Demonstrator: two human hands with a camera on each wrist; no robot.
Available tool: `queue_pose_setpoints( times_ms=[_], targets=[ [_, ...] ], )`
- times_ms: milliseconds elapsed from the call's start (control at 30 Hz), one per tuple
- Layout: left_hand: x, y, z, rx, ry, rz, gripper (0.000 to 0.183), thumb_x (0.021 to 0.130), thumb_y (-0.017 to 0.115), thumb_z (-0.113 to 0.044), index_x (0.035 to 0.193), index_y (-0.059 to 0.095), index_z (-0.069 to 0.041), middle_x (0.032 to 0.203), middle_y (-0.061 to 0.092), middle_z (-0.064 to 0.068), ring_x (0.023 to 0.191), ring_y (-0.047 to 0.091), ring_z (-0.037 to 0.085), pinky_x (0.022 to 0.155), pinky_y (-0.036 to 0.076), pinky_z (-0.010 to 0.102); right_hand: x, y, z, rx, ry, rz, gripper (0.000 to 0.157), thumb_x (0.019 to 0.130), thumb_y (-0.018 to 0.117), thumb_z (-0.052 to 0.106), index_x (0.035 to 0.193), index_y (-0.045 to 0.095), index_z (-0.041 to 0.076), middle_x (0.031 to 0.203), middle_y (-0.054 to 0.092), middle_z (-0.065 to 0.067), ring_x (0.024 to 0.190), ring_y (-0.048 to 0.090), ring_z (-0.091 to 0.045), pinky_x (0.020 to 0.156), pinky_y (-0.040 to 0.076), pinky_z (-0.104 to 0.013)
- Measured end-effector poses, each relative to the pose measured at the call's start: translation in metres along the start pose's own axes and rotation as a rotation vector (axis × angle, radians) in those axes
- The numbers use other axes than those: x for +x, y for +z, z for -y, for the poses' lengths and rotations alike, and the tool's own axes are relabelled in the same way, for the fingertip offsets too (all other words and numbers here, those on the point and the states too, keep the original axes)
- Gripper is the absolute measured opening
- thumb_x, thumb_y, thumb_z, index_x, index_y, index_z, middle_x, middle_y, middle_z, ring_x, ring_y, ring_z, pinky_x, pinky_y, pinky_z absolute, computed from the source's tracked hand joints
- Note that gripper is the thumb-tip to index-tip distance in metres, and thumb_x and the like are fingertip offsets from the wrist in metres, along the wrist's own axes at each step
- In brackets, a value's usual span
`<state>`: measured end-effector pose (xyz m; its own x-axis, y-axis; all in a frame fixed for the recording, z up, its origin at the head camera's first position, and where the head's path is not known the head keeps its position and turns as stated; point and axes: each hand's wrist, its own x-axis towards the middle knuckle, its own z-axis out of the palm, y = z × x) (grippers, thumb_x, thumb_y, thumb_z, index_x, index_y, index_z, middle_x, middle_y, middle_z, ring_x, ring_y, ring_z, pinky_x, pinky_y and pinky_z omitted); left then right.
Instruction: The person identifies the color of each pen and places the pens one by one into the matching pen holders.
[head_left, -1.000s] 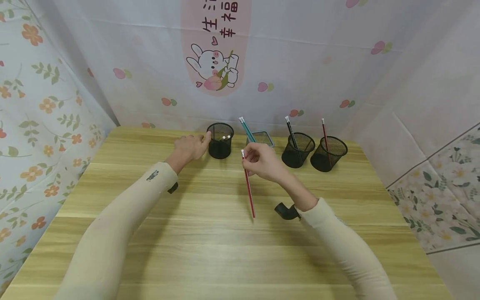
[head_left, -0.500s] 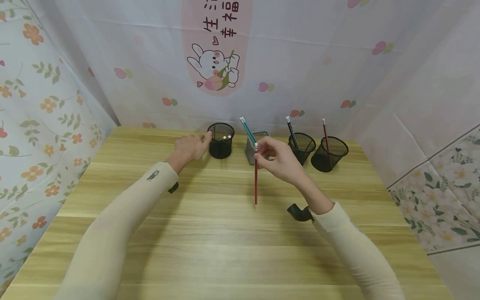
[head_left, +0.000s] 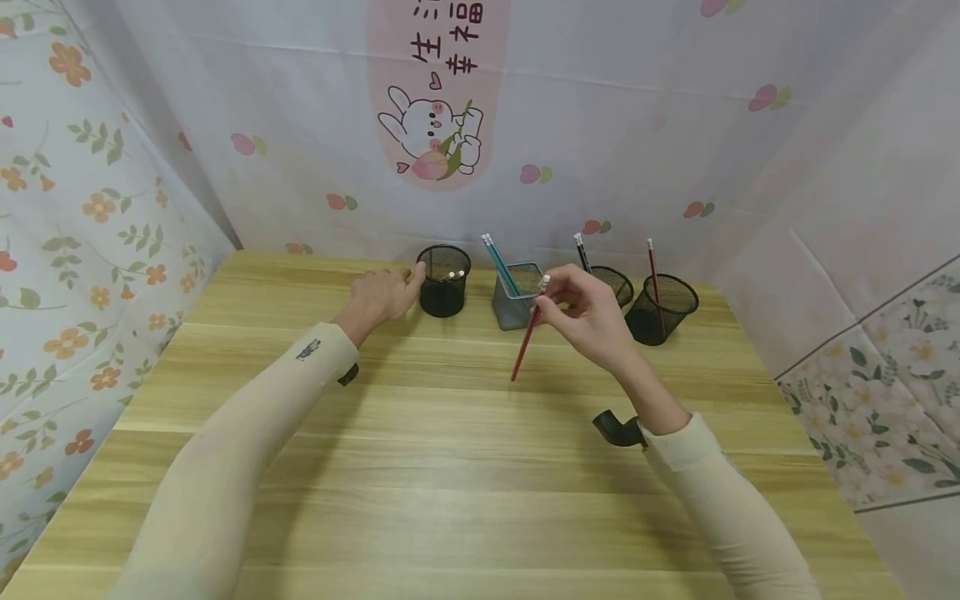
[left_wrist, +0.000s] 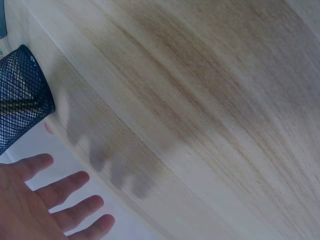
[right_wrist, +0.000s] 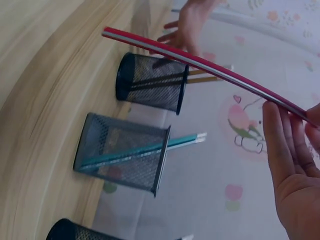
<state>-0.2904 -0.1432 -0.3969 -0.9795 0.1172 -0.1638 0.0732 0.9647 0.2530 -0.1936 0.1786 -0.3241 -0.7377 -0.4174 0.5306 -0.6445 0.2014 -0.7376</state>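
My right hand pinches a red pencil near its white eraser end. The pencil slants down to the left above the table, in front of a grey square mesh pen holder. Two teal pencils lean inside that holder. At the left, my left hand is stretched out beside a round black mesh pen cup, thumb right at its side. In the left wrist view the fingers are spread and hold nothing. Two yellowish pencils stand in that cup in the right wrist view.
Behind my right hand, another black mesh cup with black pencils is partly hidden. Rightmost stands a black cup with a red pencil. The wooden table ends at a printed curtain behind the holders.
My right hand has moved to the right with the red pencil, from before the grey holder to before the black-pencil cup. The pencil's lower end now tilts left. My left hand has stayed put.
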Motion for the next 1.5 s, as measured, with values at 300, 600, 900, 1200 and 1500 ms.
queue_pose_setpoints(
  times_ms=[300,600,900,1200,1500],
  targets=[
    [0.000,-0.001,-0.001,0.002,0.006,0.004,0.098,0.095,-0.011,-0.070,0.159,0.037,-0.014,0.151,0.044,0.026,0.130,0.043,0.052,0.096,0.036,0.067,-0.006,-0.019,-0.009,0.071,-0.074,-0.084,0.019,0.092,0.059,-0.020,0.110,0.057,-0.014,0.095,0.062,-0.025,0.081,0.068,-0.025,0.073,0.059,-0.035],
    [-0.001,-0.002,0.000,-0.003,0.004,0.021,0.101,0.093,-0.014,-0.071,0.160,0.035,-0.014,0.153,0.041,0.026,0.132,0.041,0.052,0.097,0.036,0.068,-0.011,-0.038,-0.014,0.079,-0.122,-0.170,0.020,0.091,0.058,-0.022,0.110,0.057,-0.016,0.100,0.059,-0.033,0.088,0.068,-0.024,0.076,0.058,-0.034],
    [-0.002,-0.002,0.000,-0.013,0.005,0.007,0.098,0.095,-0.011,-0.070,0.160,0.036,-0.014,0.153,0.042,0.025,0.133,0.040,0.052,0.099,0.034,0.069,-0.016,-0.054,-0.017,0.101,-0.164,-0.238,0.020,0.090,0.058,-0.023,0.110,0.055,-0.019,0.097,0.062,-0.028,0.088,0.068,-0.027,0.076,0.058,-0.030],
    [-0.002,-0.001,-0.001,-0.005,0.001,0.015,0.094,0.097,-0.009,-0.068,0.160,0.036,-0.014,0.153,0.042,0.025,0.133,0.040,0.052,0.097,0.035,0.068,-0.020,-0.075,-0.018,0.144,-0.166,-0.292,0.019,0.093,0.057,-0.020,0.110,0.051,-0.024,0.097,0.062,-0.026,0.086,0.066,-0.029,0.076,0.058,-0.031],
    [-0.002,-0.002,-0.001,0.005,0.003,0.011,0.097,0.096,-0.012,-0.068,0.159,0.039,-0.015,0.150,0.045,0.026,0.127,0.046,0.051,0.096,0.038,0.064,-0.018,-0.092,-0.014,0.108,-0.208,-0.350,0.021,0.092,0.058,-0.017,0.111,0.050,-0.025,0.097,0.062,-0.026,0.086,0.067,-0.029,0.078,0.058,-0.032]
  ],
)
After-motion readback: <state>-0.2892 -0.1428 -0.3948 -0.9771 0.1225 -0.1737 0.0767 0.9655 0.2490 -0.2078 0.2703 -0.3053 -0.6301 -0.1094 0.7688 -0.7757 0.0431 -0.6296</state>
